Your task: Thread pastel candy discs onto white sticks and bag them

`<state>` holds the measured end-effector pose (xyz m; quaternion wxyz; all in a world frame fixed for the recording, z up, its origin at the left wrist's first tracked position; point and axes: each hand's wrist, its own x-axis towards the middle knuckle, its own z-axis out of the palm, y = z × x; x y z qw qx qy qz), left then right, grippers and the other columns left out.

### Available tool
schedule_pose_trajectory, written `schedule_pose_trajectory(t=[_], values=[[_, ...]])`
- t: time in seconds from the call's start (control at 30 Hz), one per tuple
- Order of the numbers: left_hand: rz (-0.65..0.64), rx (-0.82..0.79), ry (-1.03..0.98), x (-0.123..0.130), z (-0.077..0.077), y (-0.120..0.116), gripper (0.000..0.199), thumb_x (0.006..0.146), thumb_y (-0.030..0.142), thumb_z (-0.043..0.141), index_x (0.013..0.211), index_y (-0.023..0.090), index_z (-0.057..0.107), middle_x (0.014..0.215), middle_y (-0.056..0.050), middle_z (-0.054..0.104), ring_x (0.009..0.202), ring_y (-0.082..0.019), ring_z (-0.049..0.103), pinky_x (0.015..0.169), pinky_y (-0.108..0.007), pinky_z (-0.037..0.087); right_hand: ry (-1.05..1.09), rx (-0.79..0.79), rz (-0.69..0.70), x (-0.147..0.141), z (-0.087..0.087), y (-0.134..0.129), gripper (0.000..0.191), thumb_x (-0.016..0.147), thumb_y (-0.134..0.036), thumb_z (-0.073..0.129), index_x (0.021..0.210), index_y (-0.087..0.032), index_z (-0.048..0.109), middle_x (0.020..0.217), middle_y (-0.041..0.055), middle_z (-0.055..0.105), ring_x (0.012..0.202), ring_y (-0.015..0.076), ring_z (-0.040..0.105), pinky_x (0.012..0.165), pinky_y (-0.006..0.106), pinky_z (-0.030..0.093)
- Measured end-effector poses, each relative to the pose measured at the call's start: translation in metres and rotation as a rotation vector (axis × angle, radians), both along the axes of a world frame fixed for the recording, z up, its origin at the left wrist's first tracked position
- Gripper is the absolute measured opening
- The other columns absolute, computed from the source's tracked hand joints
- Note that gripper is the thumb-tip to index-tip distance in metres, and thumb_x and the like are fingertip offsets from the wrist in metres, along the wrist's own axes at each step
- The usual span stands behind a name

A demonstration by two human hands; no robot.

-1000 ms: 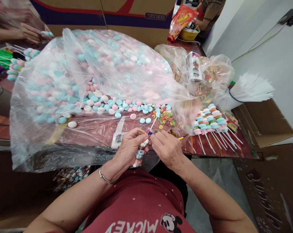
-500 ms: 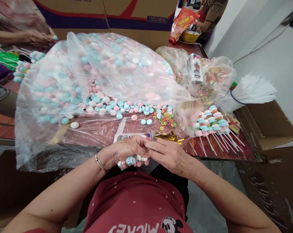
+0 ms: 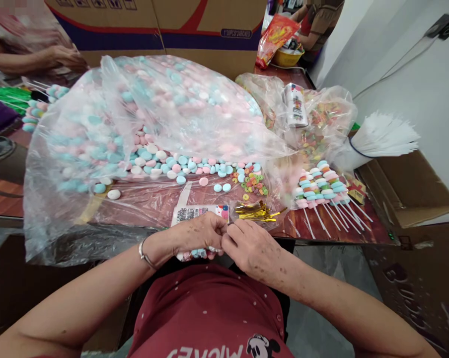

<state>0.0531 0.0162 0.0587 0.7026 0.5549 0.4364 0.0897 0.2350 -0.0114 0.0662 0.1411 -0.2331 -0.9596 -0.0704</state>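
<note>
My left hand is closed around a wrapped candy skewer, held low in front of my body. Its printed clear wrapper and pale blue, pink and white candies show beneath the fingers. My right hand is pinched at the skewer's right end, against the left fingertips; whatever sits in that pinch is hidden. Just beyond the hands, on the table edge, lie a stack of printed bags and a packet of gold twist ties.
A big plastic bag of pastel candies covers the table's middle, loose gummy rings beside it. Finished-looking candy skewers lie right, near a bundle of white sticks and an open carton. Another person's hands are far left.
The right hand's fingers have curled from extended into a tight pinch at the skewer's end. The left hand has turned over the skewer, hiding more of it. The view shifted slightly.
</note>
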Motion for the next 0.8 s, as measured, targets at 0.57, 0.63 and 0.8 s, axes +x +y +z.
schedule_pose_trajectory(t=[0.57, 0.63, 0.8], values=[[0.631, 0.755, -0.131, 0.008, 0.011, -0.035, 0.044, 0.1, 0.043, 0.036, 0.084, 0.017, 0.067, 0.073, -0.006, 0.066, 0.069, -0.019, 0.058, 0.067, -0.033, 0.047, 0.989, -0.443, -0.36, -0.044, 0.009, 0.027, 0.017, 0.091, -0.021, 0.045, 0.076, -0.021, 0.053, 0.072, -0.0003, 0.059, 0.065, 0.0123, 0.054, 0.064, 0.024, 0.043], [0.782, 0.56, -0.312, -0.004, 0.015, -0.029, 0.06, 0.098, 0.059, 0.028, 0.086, 0.018, 0.071, 0.073, -0.007, 0.068, 0.072, -0.021, 0.06, 0.068, -0.035, 0.049, 1.046, -0.578, -0.274, -0.057, 0.01, 0.017, 0.017, 0.091, -0.022, 0.046, 0.076, -0.021, 0.054, 0.071, -0.0009, 0.059, 0.063, 0.0112, 0.053, 0.062, 0.023, 0.043], [0.476, 0.819, -0.544, -0.048, 0.03, -0.031, 0.063, 0.094, 0.065, 0.035, 0.074, 0.023, 0.077, 0.07, -0.007, 0.073, 0.081, -0.024, 0.063, 0.083, -0.039, 0.049, 1.096, -0.939, -0.237, -0.077, 0.001, 0.013, 0.015, 0.087, -0.027, 0.048, 0.075, -0.021, 0.052, 0.062, -0.0047, 0.053, 0.055, 0.0088, 0.047, 0.053, 0.02, 0.041]])
